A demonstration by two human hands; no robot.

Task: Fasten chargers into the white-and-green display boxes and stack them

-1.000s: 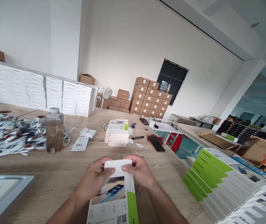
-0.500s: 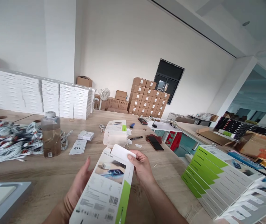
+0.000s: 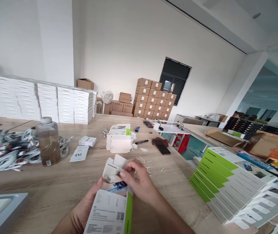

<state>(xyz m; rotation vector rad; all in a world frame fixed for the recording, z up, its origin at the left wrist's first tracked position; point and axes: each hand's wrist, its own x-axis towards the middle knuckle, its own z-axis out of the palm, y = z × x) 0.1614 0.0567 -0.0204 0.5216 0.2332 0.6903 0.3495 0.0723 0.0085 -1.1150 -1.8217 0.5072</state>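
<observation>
A white and green printed carton [image 3: 108, 203] with a phone picture on its face is held tilted over the table, its end flaps [image 3: 119, 160] standing up at the far end. My left hand [image 3: 86, 206] grips the carton's left edge, thumb along the side and the other fingers hidden behind it. At the upper right corner my right hand [image 3: 140, 180] is closed, with thumb and forefinger pinching the carton by the flaps. Beyond them lies an unfolded carton [image 3: 119, 143], flat on the table.
Stacked green and white cartons [image 3: 223, 182] stand at right. At left are a water bottle [image 3: 48, 141], a heap of white cables [image 3: 9, 151] and a grey tray [image 3: 14, 208]. White leaflets [image 3: 79, 153], a phone [image 3: 162, 147] and a marker [image 3: 141, 142] lie farther back.
My right hand has moved from the raised flap down onto the carton's upper right corner. My left hand has closed on the carton's left edge. Small white strips now show beyond my right hand.
</observation>
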